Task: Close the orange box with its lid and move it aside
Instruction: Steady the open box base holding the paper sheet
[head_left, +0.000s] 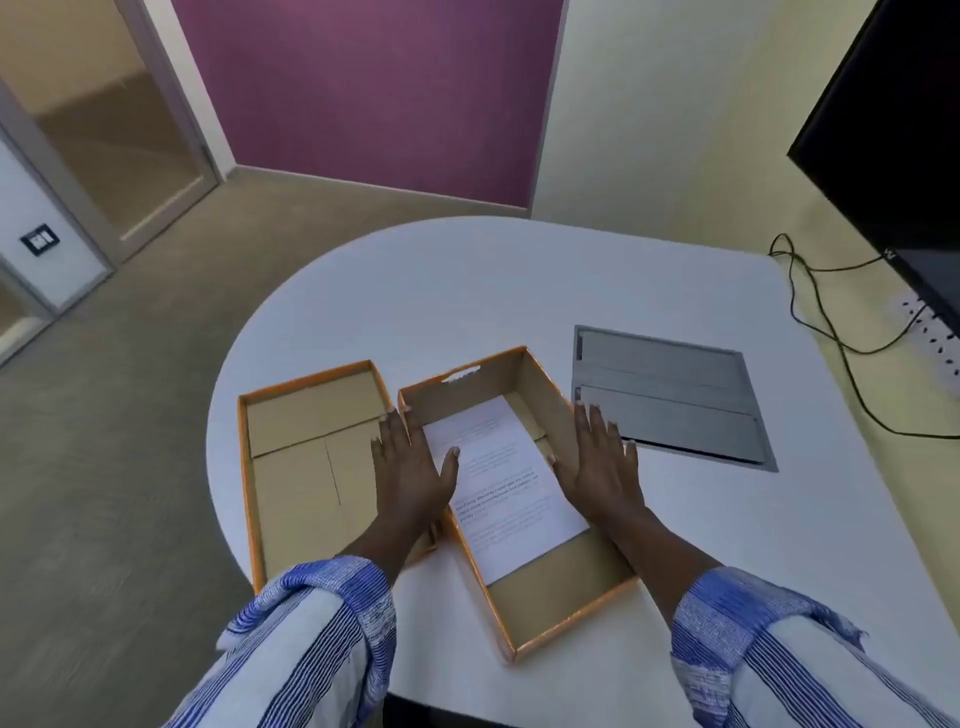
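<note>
Carpeted room, grey-brown floor (130, 441); purple wall panel (374, 88) at back, cream wall (675, 130) to its right, glazed door (104, 130) with pale frame at far left. Black monitor (893, 130) along right edge, black cable (831, 332) trailing down the wall to a white power strip (935, 338). White table (467, 291), rounded on left side, filling the middle. Grey flip-lid cable hatch (670, 395) set flush into tabletop, right of centre. Orange box (561, 597) open on table near front edge, angled, plain brown cardboard inside, cut-out handle slot in far end wall. Lid (306, 467) lying upside down just left of box, inner face up, orange rim showing, its right edge close against box's left wall; not on the box. White printed sheet (498, 483) resting inside box, tilted, covering much of the floor. Left hand (410, 467) flat, fingers spread and extended, over box's left wall, thumb reaching inward onto sheet, fingers pointing away toward lid's near corner; gripping nothing. Right hand (597, 462) likewise flat and splayed over box's right wall, thumb inside near sheet's edge, fingertips close to hatch's near corner; gripping nothing. Box bracketed between both hands. Blue-and-white striped sleeves (311, 634) rolled at forearms, lower frame.
</note>
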